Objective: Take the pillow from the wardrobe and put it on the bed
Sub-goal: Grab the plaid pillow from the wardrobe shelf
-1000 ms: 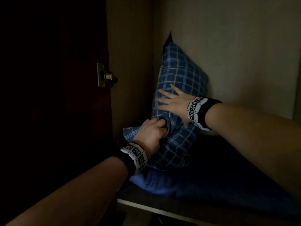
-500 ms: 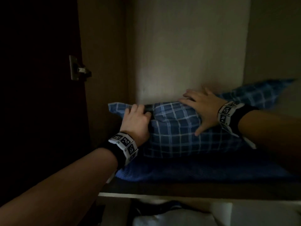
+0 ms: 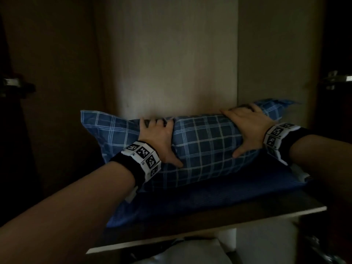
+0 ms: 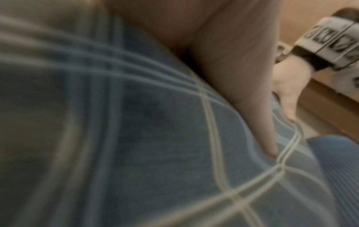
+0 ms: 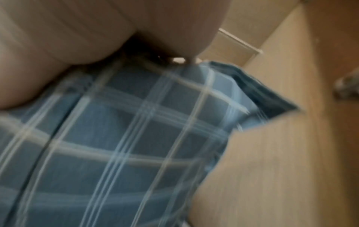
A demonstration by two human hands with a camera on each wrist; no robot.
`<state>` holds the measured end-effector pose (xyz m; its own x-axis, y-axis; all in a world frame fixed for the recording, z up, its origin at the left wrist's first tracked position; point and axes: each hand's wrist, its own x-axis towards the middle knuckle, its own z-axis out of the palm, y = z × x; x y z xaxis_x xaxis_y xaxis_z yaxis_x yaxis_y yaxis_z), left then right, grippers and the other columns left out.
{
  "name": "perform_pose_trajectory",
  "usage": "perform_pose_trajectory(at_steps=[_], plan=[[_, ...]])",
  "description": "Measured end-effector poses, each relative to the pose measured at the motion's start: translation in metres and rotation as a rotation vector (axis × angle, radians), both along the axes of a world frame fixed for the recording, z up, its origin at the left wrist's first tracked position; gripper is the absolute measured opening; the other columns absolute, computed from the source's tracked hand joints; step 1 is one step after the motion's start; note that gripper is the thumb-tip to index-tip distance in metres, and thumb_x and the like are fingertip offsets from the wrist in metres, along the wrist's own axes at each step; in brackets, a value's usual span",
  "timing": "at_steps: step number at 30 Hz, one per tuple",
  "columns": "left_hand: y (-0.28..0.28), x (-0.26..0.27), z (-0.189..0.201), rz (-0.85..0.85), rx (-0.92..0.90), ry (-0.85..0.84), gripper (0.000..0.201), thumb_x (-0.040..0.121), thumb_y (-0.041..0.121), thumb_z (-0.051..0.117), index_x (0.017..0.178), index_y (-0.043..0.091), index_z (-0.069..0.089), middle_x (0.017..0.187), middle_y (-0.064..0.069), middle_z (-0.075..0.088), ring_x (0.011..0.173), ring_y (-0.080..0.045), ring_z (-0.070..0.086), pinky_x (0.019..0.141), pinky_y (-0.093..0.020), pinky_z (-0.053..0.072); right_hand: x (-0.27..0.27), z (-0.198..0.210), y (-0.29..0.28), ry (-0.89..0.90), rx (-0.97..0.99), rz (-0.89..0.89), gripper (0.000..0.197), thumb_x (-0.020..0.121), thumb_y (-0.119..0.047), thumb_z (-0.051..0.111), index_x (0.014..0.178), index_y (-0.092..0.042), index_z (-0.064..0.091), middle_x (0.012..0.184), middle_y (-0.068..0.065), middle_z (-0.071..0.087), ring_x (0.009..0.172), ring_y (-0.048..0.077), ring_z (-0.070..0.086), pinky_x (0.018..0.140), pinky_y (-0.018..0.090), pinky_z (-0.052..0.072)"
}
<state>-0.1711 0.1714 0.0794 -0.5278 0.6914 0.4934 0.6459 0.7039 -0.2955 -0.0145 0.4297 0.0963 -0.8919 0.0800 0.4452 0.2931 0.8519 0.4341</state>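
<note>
A blue plaid pillow (image 3: 205, 145) lies lengthwise on a wardrobe shelf, on top of a folded dark blue blanket (image 3: 209, 197). My left hand (image 3: 158, 138) grips its left part, fingers curled over the top edge and thumb pressed into the front. My right hand (image 3: 245, 128) grips the right part the same way, near the flared corner. In the left wrist view the plaid pillow (image 4: 136, 138) fills the frame under my thumb, with the right hand (image 4: 287, 98) beyond. In the right wrist view the pillow (image 5: 126, 138) lies under my palm, against the wooden side wall.
The shelf's front edge (image 3: 190, 235) runs below the blanket, with pale bundled items (image 3: 190, 252) underneath. Wardrobe side panels (image 3: 274, 63) stand close to both pillow ends. Door hinges show at the left (image 3: 11, 86) and right (image 3: 337, 79). The back panel (image 3: 171, 54) is right behind the pillow.
The pillow went from standing on end against the left corner to lying flat along the shelf. Both hands shifted to grip its top edge, left and right.
</note>
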Motion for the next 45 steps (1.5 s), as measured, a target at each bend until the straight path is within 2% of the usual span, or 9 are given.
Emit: perform_pose_trajectory(at_steps=[3,7,13,20,26,31,37,40,45], plan=[[0.007,-0.004,-0.022,0.007,-0.028,-0.026,0.147,0.042,0.089,0.068,0.158,0.017,0.012,0.154,-0.012,0.04,0.142,-0.034,0.034,0.118,-0.066,0.011,-0.004,-0.019,0.002,-0.021,-0.031,-0.033,0.148,0.042,-0.092,0.061,0.154,-0.021,-0.006,0.156,0.007,0.034,0.14,0.027,0.035,0.119,0.056,0.004],[0.001,-0.009,-0.05,-0.092,0.07,0.024,0.118,0.059,0.08,0.069,0.152,0.018,0.028,0.143,-0.008,0.052,0.132,-0.032,0.046,0.118,-0.057,0.021,-0.015,-0.044,-0.01,0.057,-0.087,0.036,0.14,0.052,-0.084,0.067,0.154,-0.019,-0.002,0.144,0.006,0.05,0.129,0.027,0.047,0.118,0.05,0.016],[-0.022,0.004,-0.053,-0.194,0.195,0.145,0.072,0.066,0.061,0.077,0.121,0.02,0.056,0.11,-0.005,0.065,0.103,-0.029,0.059,0.092,-0.047,0.036,-0.001,-0.048,-0.035,0.174,-0.032,0.128,0.114,0.061,-0.05,0.086,0.152,-0.021,0.024,0.121,0.007,0.062,0.11,0.031,0.055,0.098,0.047,0.035],[-0.051,0.055,-0.032,-0.281,0.297,0.221,0.069,0.069,0.045,0.081,0.126,0.016,0.056,0.108,-0.008,0.066,0.102,-0.033,0.06,0.091,-0.047,0.034,0.077,-0.035,-0.087,0.293,-0.027,0.098,0.096,0.063,-0.038,0.087,0.145,-0.019,0.04,0.108,0.009,0.065,0.1,0.035,0.056,0.086,0.046,0.037],[-0.076,0.136,-0.039,-0.474,0.321,0.163,0.062,0.075,0.039,0.08,0.127,0.015,0.057,0.11,-0.009,0.066,0.105,-0.033,0.058,0.096,-0.048,0.034,0.197,-0.037,-0.148,0.3,0.004,-0.073,0.084,0.064,-0.041,0.086,0.137,-0.019,0.049,0.102,0.011,0.065,0.096,0.035,0.057,0.085,0.047,0.038],[-0.089,0.233,-0.06,-0.688,0.25,0.069,0.05,0.076,0.04,0.079,0.117,0.019,0.061,0.105,-0.004,0.066,0.103,-0.03,0.058,0.093,-0.045,0.034,0.326,-0.071,-0.209,0.263,-0.173,-0.293,0.081,0.07,-0.05,0.08,0.139,-0.026,0.047,0.114,0.007,0.064,0.106,0.034,0.055,0.091,0.048,0.036],[-0.089,0.363,-0.101,-0.995,-0.027,-0.371,0.032,0.072,0.051,0.08,0.082,0.025,0.065,0.086,0.007,0.071,0.086,-0.022,0.066,0.082,-0.039,0.046,0.489,-0.132,-0.284,0.184,-0.556,-0.6,0.072,0.065,-0.051,0.083,0.129,-0.031,0.056,0.117,-0.001,0.069,0.11,0.024,0.062,0.097,0.041,0.046],[-0.086,0.436,-0.138,-1.079,-0.237,-0.572,0.029,0.069,0.047,0.085,0.082,0.026,0.071,0.084,0.01,0.074,0.084,-0.014,0.068,0.081,-0.036,0.054,0.57,-0.171,-0.331,0.186,-0.789,-0.745,0.064,0.063,-0.047,0.086,0.121,-0.033,0.062,0.111,-0.006,0.073,0.107,0.019,0.065,0.095,0.037,0.049],[-0.089,0.574,-0.218,-1.286,-0.502,-0.749,0.027,0.062,0.044,0.087,0.084,0.032,0.074,0.08,0.015,0.077,0.081,-0.009,0.072,0.086,-0.037,0.058,0.702,-0.234,-0.421,0.196,-0.974,-1.011,0.066,0.067,-0.041,0.087,0.126,-0.027,0.061,0.115,-0.004,0.072,0.11,0.02,0.064,0.093,0.032,0.047]])
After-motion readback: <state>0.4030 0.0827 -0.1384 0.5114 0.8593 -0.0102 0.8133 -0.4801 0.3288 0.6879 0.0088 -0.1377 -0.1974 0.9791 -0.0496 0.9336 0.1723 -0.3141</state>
